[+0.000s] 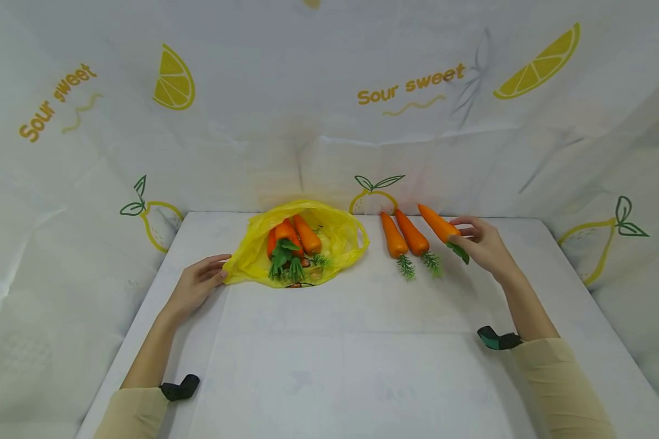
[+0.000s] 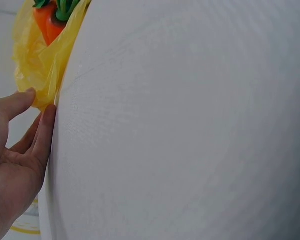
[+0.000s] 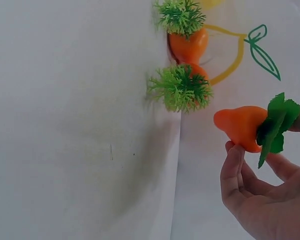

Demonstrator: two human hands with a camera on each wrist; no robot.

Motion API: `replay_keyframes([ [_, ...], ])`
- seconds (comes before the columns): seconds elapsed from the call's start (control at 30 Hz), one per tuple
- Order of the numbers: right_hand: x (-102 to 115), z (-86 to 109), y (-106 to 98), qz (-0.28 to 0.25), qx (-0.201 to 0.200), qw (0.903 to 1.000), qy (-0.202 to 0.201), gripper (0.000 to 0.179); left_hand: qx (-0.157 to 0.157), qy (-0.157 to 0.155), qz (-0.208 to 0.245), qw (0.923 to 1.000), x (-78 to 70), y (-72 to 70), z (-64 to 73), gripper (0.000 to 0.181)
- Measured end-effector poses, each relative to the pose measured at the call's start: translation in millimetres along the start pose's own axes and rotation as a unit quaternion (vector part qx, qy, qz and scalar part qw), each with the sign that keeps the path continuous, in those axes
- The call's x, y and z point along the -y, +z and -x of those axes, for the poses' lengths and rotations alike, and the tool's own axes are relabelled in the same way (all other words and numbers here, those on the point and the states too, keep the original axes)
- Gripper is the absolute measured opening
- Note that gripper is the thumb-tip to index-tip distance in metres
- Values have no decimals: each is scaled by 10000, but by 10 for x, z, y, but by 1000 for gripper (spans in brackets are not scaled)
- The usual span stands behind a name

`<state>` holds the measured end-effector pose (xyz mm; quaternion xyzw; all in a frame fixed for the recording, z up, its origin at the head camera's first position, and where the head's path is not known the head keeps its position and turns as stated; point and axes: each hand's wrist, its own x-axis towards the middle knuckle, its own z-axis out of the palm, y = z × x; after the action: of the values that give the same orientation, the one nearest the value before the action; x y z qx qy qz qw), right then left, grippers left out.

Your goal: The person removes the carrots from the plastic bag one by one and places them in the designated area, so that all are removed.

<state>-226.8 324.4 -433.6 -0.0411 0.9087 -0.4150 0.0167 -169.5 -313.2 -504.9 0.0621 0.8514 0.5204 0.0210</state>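
Observation:
A yellow plastic bag lies on its side with its mouth toward me. Inside it are several toy carrots with green tops. My left hand pinches the bag's left edge between thumb and fingers, as the left wrist view also shows. In my right hand is an orange carrot with broad green leaves, gripped near its leafy end and lifted off the table, tip pointing up and left. Left of it, two carrots with feathery tops, one nearer the bag and one nearer my hand, lie side by side.
The white table stretches in front of me. At its back hangs a white cloth printed with lemons and lettering, which also covers both sides. A dark wrist strap piece sticks out beside each sleeve.

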Motion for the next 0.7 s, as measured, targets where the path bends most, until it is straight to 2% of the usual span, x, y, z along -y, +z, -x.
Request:
replay_keyframes([
  [0.7, -218, -88, 51, 44, 391, 9979, 513, 60, 3, -33, -42, 10000, 0, -1, 6, 46],
])
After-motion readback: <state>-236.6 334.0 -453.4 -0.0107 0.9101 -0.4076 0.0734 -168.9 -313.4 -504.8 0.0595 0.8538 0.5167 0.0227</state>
